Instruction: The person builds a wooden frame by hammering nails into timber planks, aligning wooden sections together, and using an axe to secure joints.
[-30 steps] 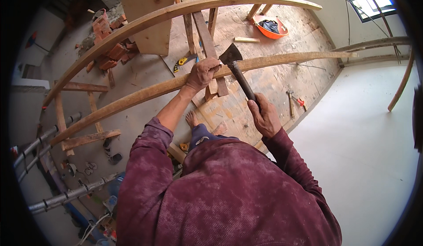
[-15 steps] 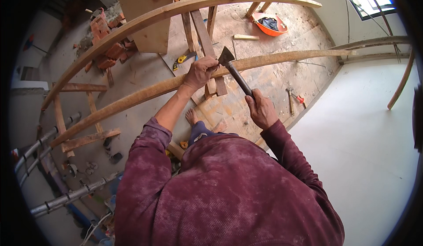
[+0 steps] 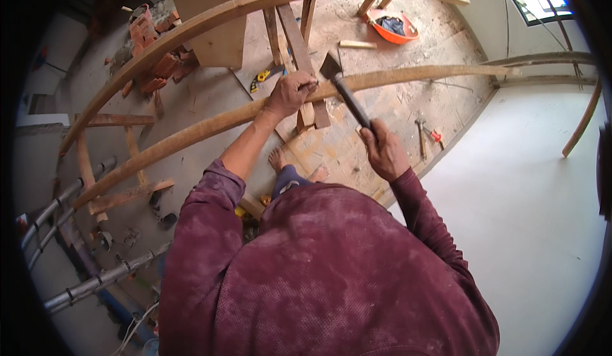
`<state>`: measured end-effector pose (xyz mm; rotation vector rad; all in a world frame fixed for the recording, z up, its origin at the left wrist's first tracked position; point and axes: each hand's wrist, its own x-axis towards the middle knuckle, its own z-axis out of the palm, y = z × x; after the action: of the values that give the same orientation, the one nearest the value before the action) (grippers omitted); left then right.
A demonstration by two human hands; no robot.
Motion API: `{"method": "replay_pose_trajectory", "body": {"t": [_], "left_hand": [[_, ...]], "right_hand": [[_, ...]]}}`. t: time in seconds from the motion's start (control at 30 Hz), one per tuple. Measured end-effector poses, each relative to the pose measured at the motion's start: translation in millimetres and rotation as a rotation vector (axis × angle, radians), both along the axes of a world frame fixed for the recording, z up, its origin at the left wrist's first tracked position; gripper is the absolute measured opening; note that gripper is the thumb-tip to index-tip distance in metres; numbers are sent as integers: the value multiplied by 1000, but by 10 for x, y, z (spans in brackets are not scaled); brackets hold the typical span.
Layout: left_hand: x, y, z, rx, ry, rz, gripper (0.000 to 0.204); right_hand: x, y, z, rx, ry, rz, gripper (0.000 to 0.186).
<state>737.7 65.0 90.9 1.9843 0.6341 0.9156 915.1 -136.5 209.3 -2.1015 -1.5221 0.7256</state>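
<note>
Left hand (image 3: 291,94) on the near curved beam (image 3: 220,122), fingers curled in, thumb and fingertips drawn close; cannot tell if anything small is pinched there. Right hand (image 3: 386,152) wrapped around the lower handle of a hatchet (image 3: 352,104), right of the left hand. Hatchet slants far-left, handle crossing over the near beam, dark head just beyond its far edge; cannot tell if it touches. Near beam runs left to right, over a dark plank (image 3: 320,112) by the left hand. Second curved beam (image 3: 255,0) on the far side, bowed the same way.

Floor (image 3: 382,110): hammer (image 3: 421,140) and a red-handled tool (image 3: 437,136) side by side at right; orange basin (image 3: 410,36) with a black bag (image 3: 391,23) far right, short wood strip (image 3: 358,44) near it; yellow-and-black tool (image 3: 260,80) beyond the left hand. Broken bricks (image 3: 153,69) piled far left, beside a pale board (image 3: 213,30).
</note>
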Motion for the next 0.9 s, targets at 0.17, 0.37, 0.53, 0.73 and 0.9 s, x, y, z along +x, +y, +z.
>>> {"method": "replay_pose_trajectory", "body": {"t": [0.17,0.37,0.53,0.73,0.9], "left_hand": [[-193,-155,156,299,512,91,113],[-321,-349,111,465,620,148,128],[-321,-396,49,496,704,190,119],[-257,-395,30,456,614,205,91],[-246,-381,60,454,621,197,89]], "right_hand": [[155,-311,10,241,174,-51,26],[141,-450,-246,162,226,-79,24],[100,-553,-359,50,373,-92,24],[176,-404,-281,126,179,59,25],[173,-173,-30,122,155,95,24]]}}
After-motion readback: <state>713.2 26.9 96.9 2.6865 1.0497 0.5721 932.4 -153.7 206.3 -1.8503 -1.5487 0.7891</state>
